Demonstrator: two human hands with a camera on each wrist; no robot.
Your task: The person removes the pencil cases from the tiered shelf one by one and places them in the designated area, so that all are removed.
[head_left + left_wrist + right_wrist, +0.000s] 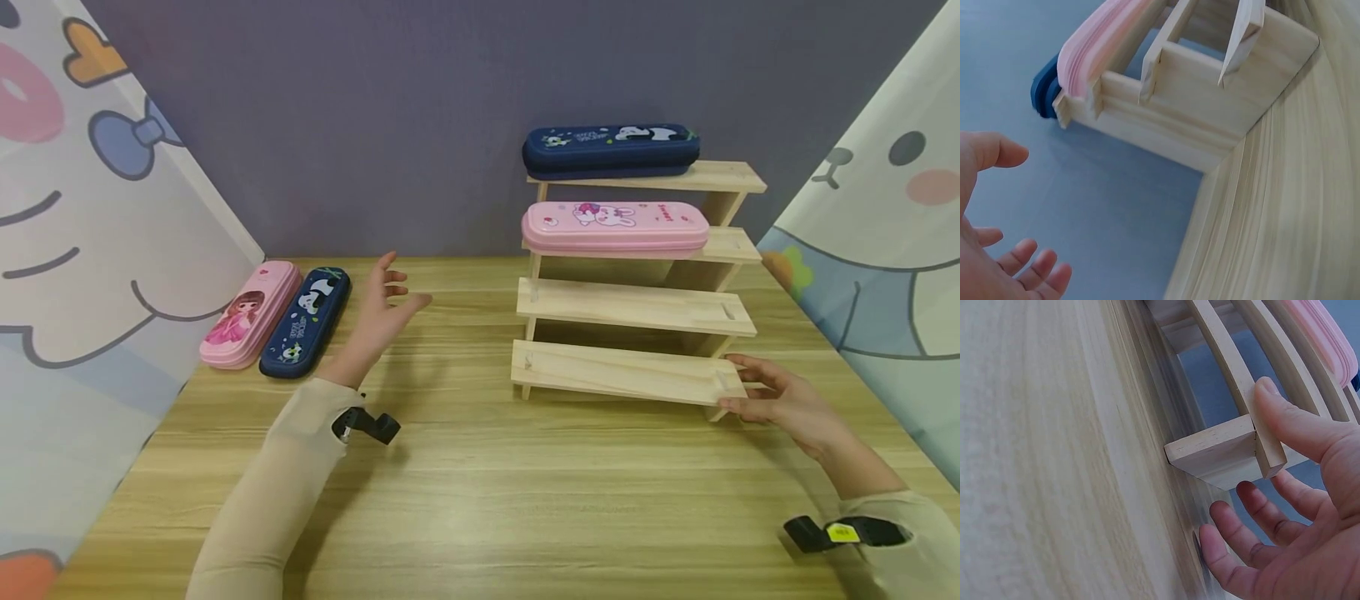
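Note:
At the right stands a stepped wooden rack with several tiers. My right hand grips the right end of its lowest board; in the right wrist view the thumb lies on the board and the other fingers curve near its end. My left hand hovers over the table with nothing in it, fingers spread and slightly bent. A dark blue panda pencil case lies on the top tier, and a pink rabbit pencil case on the tier below. The two lower boards are bare.
Left of my left hand, a pink pencil case with a doll picture lies beside another dark blue panda case on the wood-grain table. A grey wall rises behind; cartoon-printed panels flank both sides.

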